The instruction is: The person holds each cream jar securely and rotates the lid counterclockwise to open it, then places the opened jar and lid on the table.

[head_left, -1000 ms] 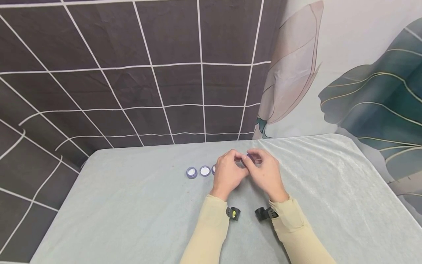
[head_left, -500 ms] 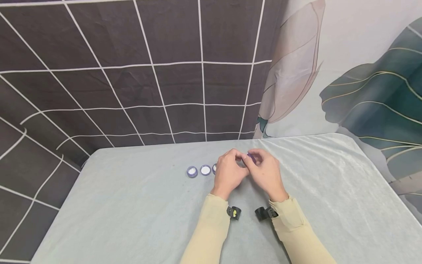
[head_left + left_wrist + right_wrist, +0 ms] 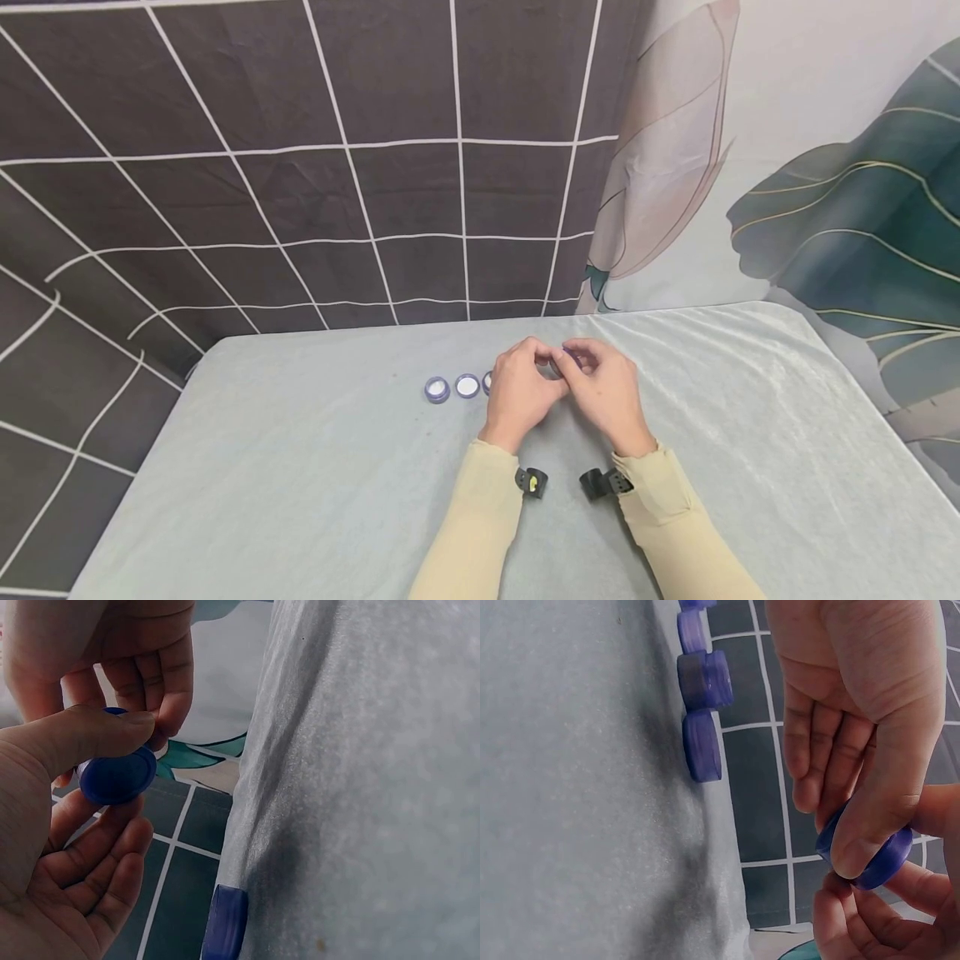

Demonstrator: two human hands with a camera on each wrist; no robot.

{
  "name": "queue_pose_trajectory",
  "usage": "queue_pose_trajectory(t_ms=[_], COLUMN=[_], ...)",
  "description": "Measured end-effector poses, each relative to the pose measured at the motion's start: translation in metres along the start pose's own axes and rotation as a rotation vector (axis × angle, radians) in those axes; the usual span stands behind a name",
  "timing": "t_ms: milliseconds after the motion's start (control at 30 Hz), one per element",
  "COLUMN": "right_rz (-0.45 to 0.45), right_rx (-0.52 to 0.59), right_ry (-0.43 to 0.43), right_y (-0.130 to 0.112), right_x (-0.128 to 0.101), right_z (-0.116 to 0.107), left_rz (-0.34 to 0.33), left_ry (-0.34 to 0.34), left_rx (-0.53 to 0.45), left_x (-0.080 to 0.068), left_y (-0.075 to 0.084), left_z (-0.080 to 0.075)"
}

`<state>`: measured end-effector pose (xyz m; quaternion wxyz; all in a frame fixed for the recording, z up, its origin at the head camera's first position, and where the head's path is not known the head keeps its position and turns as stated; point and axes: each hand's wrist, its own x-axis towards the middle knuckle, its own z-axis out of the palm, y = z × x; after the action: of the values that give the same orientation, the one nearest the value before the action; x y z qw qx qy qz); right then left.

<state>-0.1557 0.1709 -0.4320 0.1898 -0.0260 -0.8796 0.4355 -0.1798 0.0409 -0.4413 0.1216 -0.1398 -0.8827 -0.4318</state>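
Note:
Both hands meet above the middle of the table (image 3: pixel 315 467). Between them is a small purple jar (image 3: pixel 567 359) with a round lid. My left hand (image 3: pixel 543 361) pinches it, with the thumb lying across the blue lid (image 3: pixel 116 776) and the fingers curled under. My right hand (image 3: pixel 576 360) grips the jar (image 3: pixel 877 862) from the other side between thumb and fingers. The hands hide most of the jar in the head view.
Just left of my left hand, three small purple jars and lids stand in a row: (image 3: pixel 437 389), (image 3: pixel 467 385) and, partly hidden, (image 3: pixel 487 382). The row also shows as a jar (image 3: pixel 703 679) and a lid (image 3: pixel 702 745). Grey cloth covers the table; patterned curtains hang behind.
The hands stay joined at the same spot. Only the fingers have shifted a little around the jar.

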Motion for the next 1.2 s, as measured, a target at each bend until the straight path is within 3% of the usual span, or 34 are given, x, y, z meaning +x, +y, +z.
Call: queue_pose_trajectory(t_ms=[1200], right_rz=[-0.080], right_rx=[0.030], right_ry=[-0.026], right_y=[0.0008], right_x=[0.0023], right_z=[-0.0047], left_rz=[-0.019], left_ry=[-0.008], left_rx=[-0.016], left_x=[0.0009], left_y=[0.0000], left_z=[-0.0017])
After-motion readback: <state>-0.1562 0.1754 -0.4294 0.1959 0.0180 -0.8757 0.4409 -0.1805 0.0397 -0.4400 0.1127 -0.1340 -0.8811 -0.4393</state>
